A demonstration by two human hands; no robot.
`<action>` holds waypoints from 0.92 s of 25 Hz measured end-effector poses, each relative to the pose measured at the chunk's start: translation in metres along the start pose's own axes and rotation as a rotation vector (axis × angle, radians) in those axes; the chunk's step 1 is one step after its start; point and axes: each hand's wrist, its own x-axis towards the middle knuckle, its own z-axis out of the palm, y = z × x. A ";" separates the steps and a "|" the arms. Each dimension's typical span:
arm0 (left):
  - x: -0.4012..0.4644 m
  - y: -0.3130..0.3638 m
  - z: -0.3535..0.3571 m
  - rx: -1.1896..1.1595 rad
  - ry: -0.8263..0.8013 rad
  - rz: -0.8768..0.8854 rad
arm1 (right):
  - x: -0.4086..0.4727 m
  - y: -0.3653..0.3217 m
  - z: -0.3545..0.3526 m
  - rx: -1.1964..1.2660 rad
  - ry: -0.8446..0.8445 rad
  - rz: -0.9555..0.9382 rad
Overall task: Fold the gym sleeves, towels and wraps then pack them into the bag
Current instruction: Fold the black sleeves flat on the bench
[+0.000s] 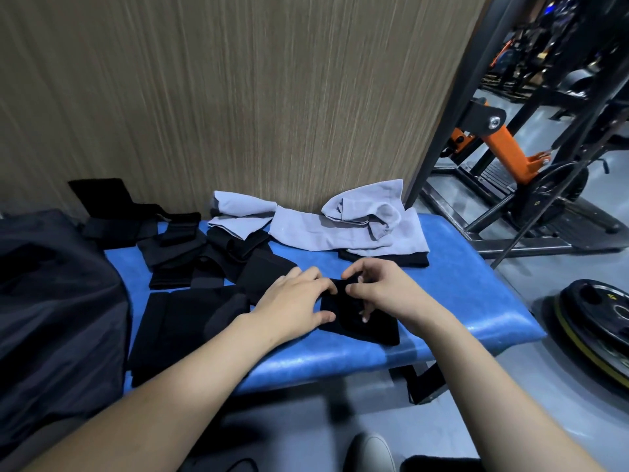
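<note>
A small black sleeve [369, 327] lies on the blue bench [469, 287] in front of me. My left hand [296, 301] lies flat on its left edge, fingers extended and thumb touching the cloth. My right hand [381, 291] pinches the top edge of the sleeve between thumb and fingers. Several black wraps and sleeves [211, 260] lie in a loose heap to the left, with a folded black piece [183, 325] nearer me. Crumpled grey towels [343, 221] lie at the back of the bench. The dark bag [54, 311] stands at the left.
A wood-grain wall [238, 97] rises right behind the bench. A black and orange weight machine [510, 155] stands on the floor at the right. Weight plates [599, 318] lie on the floor beside the bench's right end. My shoe [372, 451] shows below.
</note>
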 end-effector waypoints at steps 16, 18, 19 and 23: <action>-0.002 -0.001 -0.010 -0.126 -0.017 -0.049 | -0.006 0.001 -0.007 0.010 -0.013 -0.036; -0.001 0.001 -0.008 -0.135 0.008 -0.059 | -0.010 0.009 -0.022 -0.214 0.078 -0.077; -0.001 0.002 -0.008 -0.125 0.016 -0.059 | -0.012 0.013 -0.030 -0.350 0.103 -0.088; 0.000 0.004 -0.007 -0.092 -0.016 -0.058 | -0.021 0.033 -0.045 -0.582 0.002 -0.030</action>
